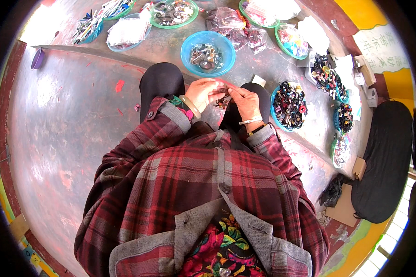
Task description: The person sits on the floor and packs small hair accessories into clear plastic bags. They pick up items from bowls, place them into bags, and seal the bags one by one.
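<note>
My left hand (201,97) and my right hand (247,104) meet above my knees, with fingertips pinched. Between them they hold a small reddish see-through item (223,86); its kind is too small to tell. Just below it, between the hands, shows a dark cluster with orange and brown bits (222,102), partly hidden by my right fingers. A blue bowl (186,51) with small metallic and dark pieces stands just beyond the hands. Close to my right hand is another blue bowl (273,113), heaped with black bands bearing coloured ornaments.
Along the far side are a green bowl (174,27) of shiny pieces, a blue bowl (119,47) of clear packets and bundled pens or sticks (87,28). Several more bowls line the right, near a long black cushion (383,161). At far left sits a purple bowl (38,59).
</note>
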A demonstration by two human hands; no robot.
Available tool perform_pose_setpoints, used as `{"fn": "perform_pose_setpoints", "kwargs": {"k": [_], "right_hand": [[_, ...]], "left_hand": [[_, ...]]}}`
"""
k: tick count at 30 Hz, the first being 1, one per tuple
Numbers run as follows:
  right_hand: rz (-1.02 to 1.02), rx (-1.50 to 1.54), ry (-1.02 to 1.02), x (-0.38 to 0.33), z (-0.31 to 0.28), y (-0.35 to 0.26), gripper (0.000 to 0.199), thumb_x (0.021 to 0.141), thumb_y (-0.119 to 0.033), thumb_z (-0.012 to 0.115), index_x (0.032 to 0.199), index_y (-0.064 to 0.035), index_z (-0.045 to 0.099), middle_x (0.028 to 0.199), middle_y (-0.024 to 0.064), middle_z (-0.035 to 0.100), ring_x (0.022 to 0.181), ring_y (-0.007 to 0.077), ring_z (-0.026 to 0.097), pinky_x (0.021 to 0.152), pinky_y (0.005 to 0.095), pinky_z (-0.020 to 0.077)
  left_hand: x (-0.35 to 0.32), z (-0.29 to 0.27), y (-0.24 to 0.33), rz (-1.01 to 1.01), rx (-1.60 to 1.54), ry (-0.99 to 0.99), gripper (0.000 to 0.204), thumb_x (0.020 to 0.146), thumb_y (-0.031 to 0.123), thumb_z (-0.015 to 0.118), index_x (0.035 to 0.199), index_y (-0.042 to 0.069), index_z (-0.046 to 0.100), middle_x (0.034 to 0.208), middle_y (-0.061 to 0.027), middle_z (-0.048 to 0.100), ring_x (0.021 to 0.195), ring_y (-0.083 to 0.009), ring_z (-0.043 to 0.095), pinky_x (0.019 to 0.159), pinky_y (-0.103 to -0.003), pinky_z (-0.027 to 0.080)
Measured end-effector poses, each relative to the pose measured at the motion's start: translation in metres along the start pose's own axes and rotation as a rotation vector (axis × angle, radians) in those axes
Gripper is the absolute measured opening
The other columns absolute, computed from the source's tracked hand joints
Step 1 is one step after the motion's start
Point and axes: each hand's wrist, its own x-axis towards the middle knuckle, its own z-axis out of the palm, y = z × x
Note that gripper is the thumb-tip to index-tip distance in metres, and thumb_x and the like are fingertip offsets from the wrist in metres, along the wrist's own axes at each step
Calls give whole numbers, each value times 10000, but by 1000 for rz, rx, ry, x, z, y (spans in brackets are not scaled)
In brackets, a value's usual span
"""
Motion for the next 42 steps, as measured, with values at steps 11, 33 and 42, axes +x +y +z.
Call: {"fn": "perform_pose_setpoints", "kwargs": {"k": [11, 33, 42], "right_hand": [[199, 326, -27, 1, -8, -1, 106, 788, -130, 643, 831, -33, 648, 727, -13, 608, 575, 58, 483, 513, 185, 372], [170, 437, -79, -5, 4, -16, 111, 758, 8, 628, 869, 16, 633, 776, 37, 631, 713, 91, 566, 658, 201, 443], [149, 375, -37, -3, 1, -7, 53, 758, -58, 656, 790, -16, 650, 699, 12, 615, 589, 72, 506, 554, 196, 390]], "left_hand": [[-3, 7, 5, -4, 41, -20, 155, 859, 54, 510, 978, -37, 549, 999, -131, 576, 886, -202, 585, 800, -326, 502], [-5, 10, 3, -31, 271, 97, 158, 827, 81, 583, 933, -36, 591, 892, -99, 614, 792, -156, 602, 688, -250, 509], [-2, 6, 0, 22, 140, 61, 147, 823, 49, 575, 938, -42, 585, 911, -114, 608, 780, -148, 599, 689, -222, 503]]}}
